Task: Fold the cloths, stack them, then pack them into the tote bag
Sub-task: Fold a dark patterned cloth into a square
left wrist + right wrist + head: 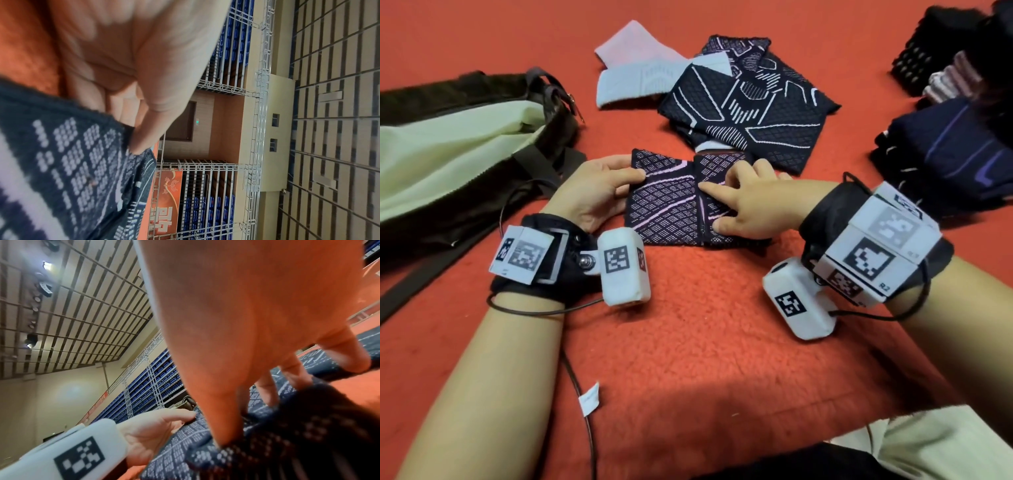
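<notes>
My left hand (599, 186) is sitting at centre left of the head view, pinching the left edge of a dark cloth with a pale lattice pattern (671, 202) between thumb on top and fingers beneath. My right hand (753, 202) is lying just right of centre, its fingers spread nearly straight and pressing down on the cloth's folded right half. The cloth is resting on the red fleecy surface (705, 325) in the middle of the frame. Directly above it, a larger dark patterned cloth (750, 109) is lying folded, with a pale pink and blue cloth (633, 68) to its upper left. The tote bag (458, 150), dark outside with a pale green lining, is lying open at the left edge. A pile of dark cloths (955, 150) is occupying the right edge.

In the left wrist view, my left hand (131, 68) is filling the upper left, the thumb tip bearing on the cloth (61, 170) at lower left.

In the right wrist view, my right hand (246, 321) is filling the upper centre, its fingertips (226, 433) pressing onto the cloth (277, 443) at lower right. My left hand (152, 431) is gripping the cloth's far edge at lower centre.
</notes>
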Available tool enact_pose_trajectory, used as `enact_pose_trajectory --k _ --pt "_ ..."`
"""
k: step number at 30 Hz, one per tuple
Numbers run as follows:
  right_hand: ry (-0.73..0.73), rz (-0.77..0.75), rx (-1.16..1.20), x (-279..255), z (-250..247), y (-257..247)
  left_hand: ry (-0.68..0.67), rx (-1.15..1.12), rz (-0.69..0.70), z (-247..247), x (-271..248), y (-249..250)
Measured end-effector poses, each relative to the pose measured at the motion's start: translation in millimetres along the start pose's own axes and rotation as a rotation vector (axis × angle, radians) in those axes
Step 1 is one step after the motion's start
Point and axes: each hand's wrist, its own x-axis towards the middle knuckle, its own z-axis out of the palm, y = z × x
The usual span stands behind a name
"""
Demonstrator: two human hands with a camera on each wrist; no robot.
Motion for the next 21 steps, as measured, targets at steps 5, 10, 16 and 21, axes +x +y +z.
enact_pose_trajectory --k 5,10,16,21 --pt "0.002 0.001 0.065 -2.2 5.5 -0.4 -0.029 0.234 -0.065 3.3 -7.9 7.5" --pt "0.029 0.006 0.216 -2.0 6.6 0.3 -0.052 0.491 -0.124 -1.9 -21.7 19.0" --pt "0.091 0.072 0.103 6.2 12.3 -11.6 -0.098 0.472 0.029 28.3 -32.5 42.6" --pt "0.151 -0.022 0.294 -3.8 7.5 6.2 -0.177 0.590 0.040 71.8 -25.5 51.8"
